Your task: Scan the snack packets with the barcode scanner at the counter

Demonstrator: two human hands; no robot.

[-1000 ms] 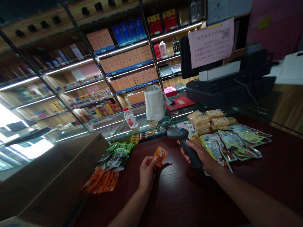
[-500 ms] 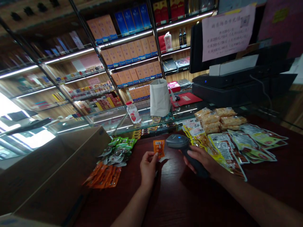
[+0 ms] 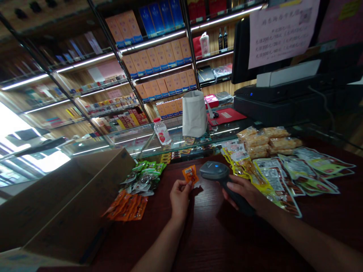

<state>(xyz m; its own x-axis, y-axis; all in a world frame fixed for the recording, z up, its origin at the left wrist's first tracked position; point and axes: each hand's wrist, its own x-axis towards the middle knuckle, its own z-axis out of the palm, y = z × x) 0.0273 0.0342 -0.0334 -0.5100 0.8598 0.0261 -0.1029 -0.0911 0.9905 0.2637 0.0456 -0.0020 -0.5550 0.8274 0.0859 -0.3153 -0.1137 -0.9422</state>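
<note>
My left hand pinches a small orange snack packet and holds it upright above the dark wooden counter. My right hand is wrapped round the handle of a grey barcode scanner, whose head sits just right of the packet with a blue light on top. A pile of orange packets and a pile of green and silver packets lie to the left of my left hand.
A large cardboard box stands at the left. Snack bags cover the counter's right side. Behind are a glass display case with a water bottle and a white paper bag, a register, and lit shelves of boxes.
The orange packet and the scanner head have come closer together, and the packet has tilted slightly. The view has shifted a little down and left.
</note>
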